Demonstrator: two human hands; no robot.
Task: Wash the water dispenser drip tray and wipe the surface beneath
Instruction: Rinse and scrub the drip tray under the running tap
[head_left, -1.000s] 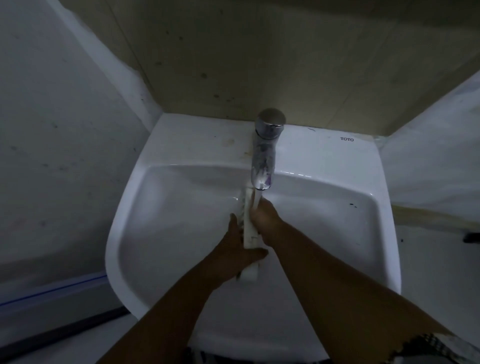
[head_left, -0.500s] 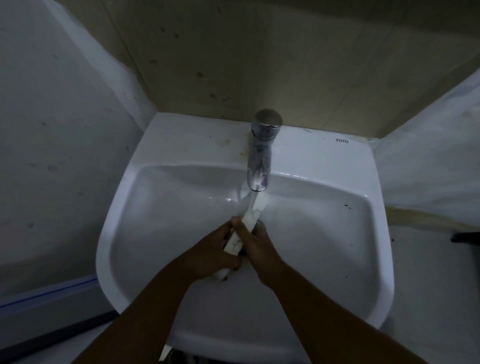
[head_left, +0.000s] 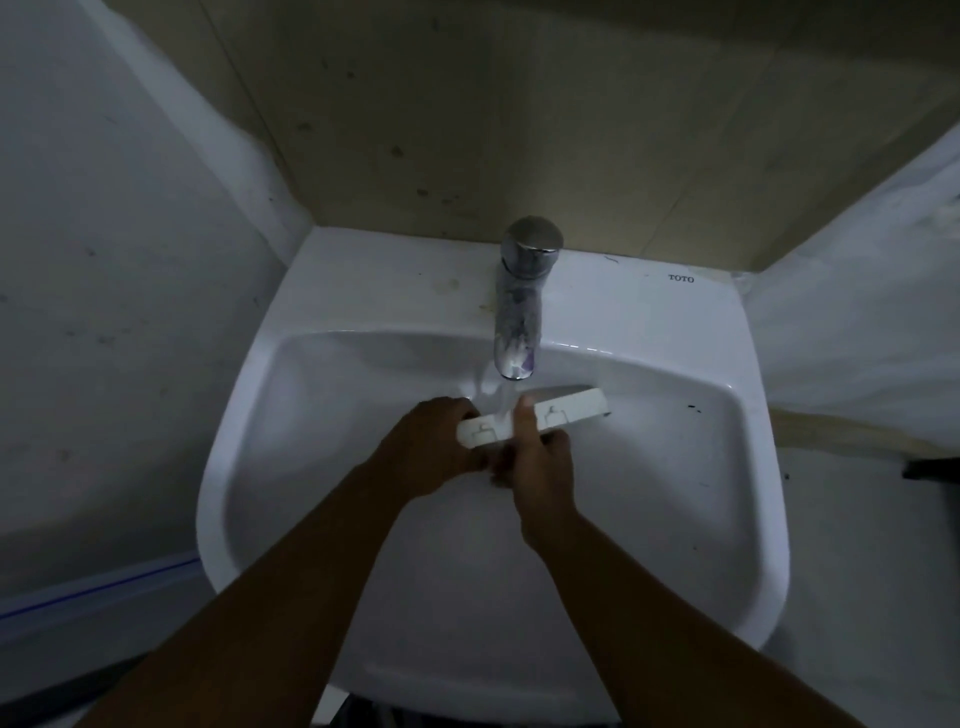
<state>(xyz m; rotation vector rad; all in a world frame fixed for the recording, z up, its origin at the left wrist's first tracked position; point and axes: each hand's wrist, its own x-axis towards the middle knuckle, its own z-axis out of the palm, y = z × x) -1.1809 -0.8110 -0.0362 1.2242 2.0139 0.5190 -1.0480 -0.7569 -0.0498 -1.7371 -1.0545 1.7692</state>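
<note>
Drip tray (head_left: 571, 408) held crosswise under running tap (head_left: 522, 301), 12 o'clock side of sink (head_left: 244, 395) | 9 o'clock end gripped by left hand (head_left: 431, 447), fingers (head_left: 457, 408) curled | middle pinched by right hand (head_left: 540, 467)

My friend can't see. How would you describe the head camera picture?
The left hand grips one end of a white drip tray and the right hand its middle, under water running from a chrome tap above a white sink.
</note>
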